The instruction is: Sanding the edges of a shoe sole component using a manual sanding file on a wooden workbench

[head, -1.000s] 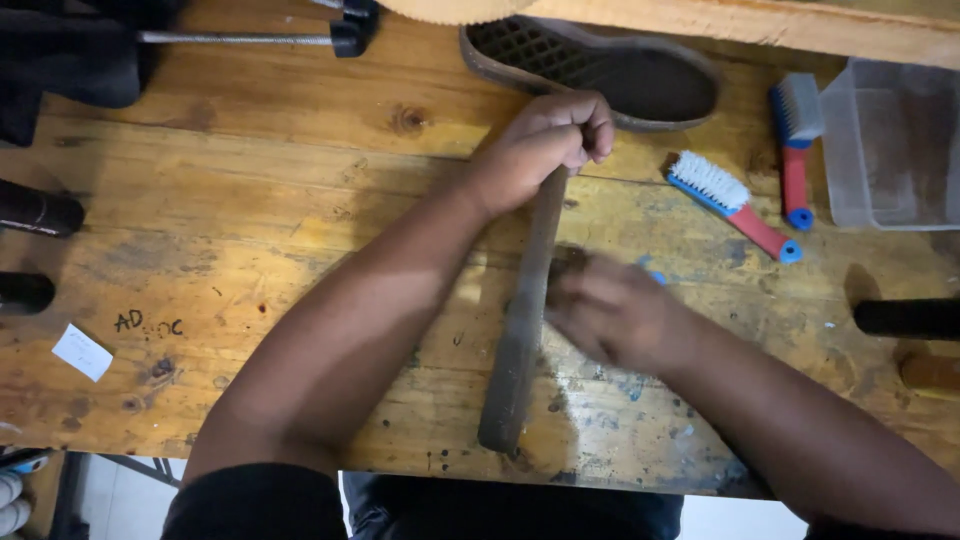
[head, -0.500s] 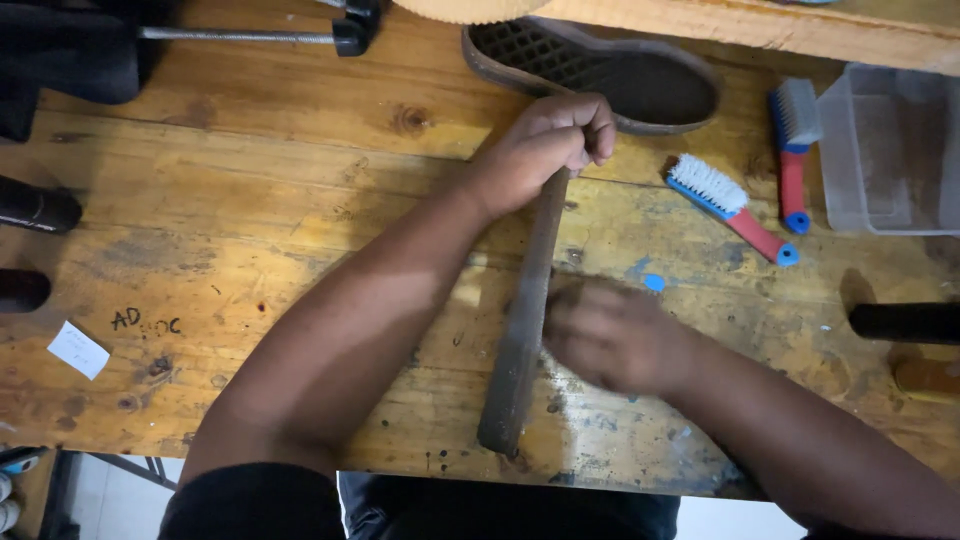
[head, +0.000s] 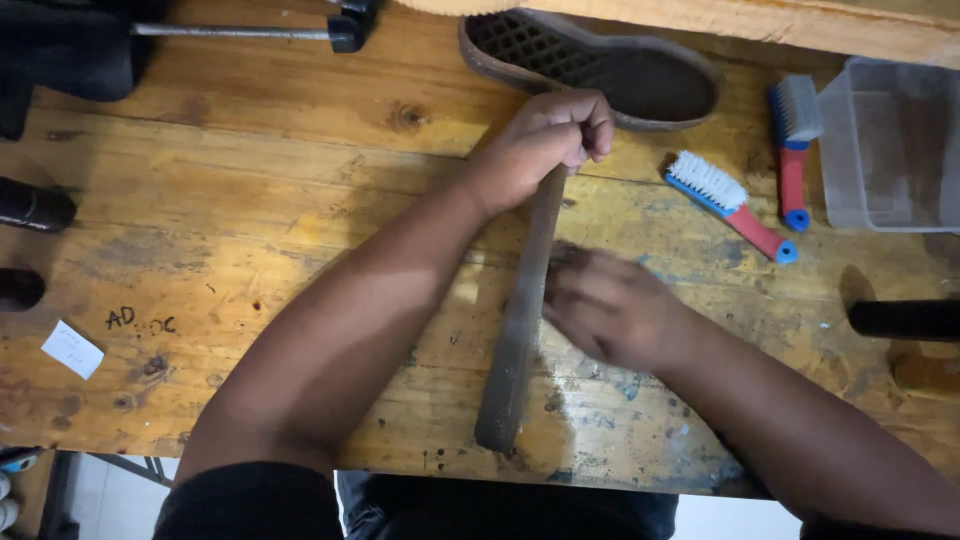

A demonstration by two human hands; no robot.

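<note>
Your left hand (head: 545,140) has its grip clamped on the top end of the long dark strip (head: 520,330), which lies at centre frame on the bench (head: 250,230). Your right hand (head: 610,305) rests against the strip's right edge; blur hides its grip, so you cannot tell its state.

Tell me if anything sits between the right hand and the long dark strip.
Nothing visible does: the right hand, blurred, lies right against the long dark strip, whose far end the left hand grips.
</note>
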